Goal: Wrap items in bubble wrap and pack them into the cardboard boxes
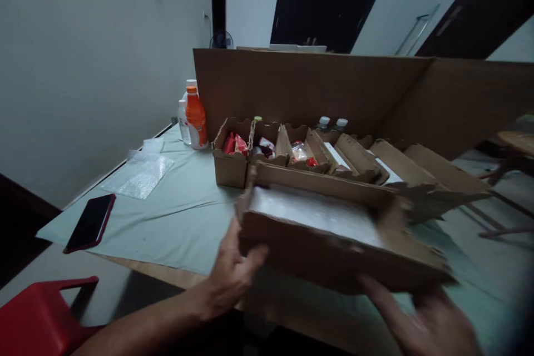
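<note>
Between my two hands is a long open cardboard box (300, 247), tilted and a little blurred by motion. Inside it lies a flat white, plastic-looking item (312, 211). My left hand (236, 270) grips the box's left end, with the thumb on the near side and the fingers partly hidden behind it. Under the right part of the box is my right hand (425, 311), thumb against the near wall and its other fingers hidden. Right behind stands a row of similar cardboard bins (231, 169), some holding red packets (240, 144).
An orange bottle (196, 119) and a clear bottle (183, 122) stand back left. Bubble wrap (144, 175) and a phone (90, 222) lie on the pale green cloth (179, 222). A tall cardboard panel (300, 83) rises behind the bins. A red stool (41, 311) is lower left.
</note>
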The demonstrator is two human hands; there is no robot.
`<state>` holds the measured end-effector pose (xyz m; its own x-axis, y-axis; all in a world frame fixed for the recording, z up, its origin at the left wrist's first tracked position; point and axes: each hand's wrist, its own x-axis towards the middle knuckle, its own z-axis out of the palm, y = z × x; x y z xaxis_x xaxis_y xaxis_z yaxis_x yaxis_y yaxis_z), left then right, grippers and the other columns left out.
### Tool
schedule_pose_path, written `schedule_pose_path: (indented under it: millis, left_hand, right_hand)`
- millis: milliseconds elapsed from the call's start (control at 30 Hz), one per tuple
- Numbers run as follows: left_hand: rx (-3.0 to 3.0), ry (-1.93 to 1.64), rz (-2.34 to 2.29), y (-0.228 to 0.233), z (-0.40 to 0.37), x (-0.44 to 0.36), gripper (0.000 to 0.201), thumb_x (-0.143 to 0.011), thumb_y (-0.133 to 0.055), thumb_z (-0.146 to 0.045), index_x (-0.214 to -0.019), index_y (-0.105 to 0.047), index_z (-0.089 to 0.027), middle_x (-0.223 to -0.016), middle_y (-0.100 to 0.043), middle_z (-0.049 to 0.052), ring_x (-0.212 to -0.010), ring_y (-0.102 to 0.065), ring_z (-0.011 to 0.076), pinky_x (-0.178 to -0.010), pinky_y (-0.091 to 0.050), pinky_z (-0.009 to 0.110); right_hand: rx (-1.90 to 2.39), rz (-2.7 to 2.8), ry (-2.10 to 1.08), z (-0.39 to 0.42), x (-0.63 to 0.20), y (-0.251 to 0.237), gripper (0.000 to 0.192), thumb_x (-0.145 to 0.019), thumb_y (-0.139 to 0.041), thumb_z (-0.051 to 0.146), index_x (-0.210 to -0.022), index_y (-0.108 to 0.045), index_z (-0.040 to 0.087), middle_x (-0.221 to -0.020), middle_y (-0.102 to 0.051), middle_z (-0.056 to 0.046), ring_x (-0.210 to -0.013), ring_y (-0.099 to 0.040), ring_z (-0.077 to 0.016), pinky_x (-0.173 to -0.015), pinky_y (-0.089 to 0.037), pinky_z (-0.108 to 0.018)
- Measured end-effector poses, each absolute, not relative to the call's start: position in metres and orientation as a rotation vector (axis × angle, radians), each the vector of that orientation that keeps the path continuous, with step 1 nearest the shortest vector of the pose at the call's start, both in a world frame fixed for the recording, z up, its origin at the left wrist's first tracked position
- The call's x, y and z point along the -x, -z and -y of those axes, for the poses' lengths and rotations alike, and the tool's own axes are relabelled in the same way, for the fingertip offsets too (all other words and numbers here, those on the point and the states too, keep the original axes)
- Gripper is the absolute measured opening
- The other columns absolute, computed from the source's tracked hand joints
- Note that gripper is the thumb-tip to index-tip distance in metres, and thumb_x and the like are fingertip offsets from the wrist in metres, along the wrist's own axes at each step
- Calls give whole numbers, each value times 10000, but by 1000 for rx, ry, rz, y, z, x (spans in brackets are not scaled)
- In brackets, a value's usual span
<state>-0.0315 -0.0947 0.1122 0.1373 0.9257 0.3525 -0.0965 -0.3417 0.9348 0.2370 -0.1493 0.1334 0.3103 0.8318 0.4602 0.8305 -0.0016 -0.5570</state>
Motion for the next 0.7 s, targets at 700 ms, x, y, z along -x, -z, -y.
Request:
schedule_pose_path:
  millis: [700]
  left_hand:
    - [-983, -1723, -1759, -61, 103, 170, 653, -860, -656, -485, -1421, -450, -221, -1243, -652, 81, -1118, -631, 262, -999, -507, 378]
  right_hand:
    - [1002, 1777, -853, -12, -32, -66, 740, -810, -650, 341, -1486, -411, 158, -1475, -523, -132, -1362, -489, -271, -1147, -383, -428]
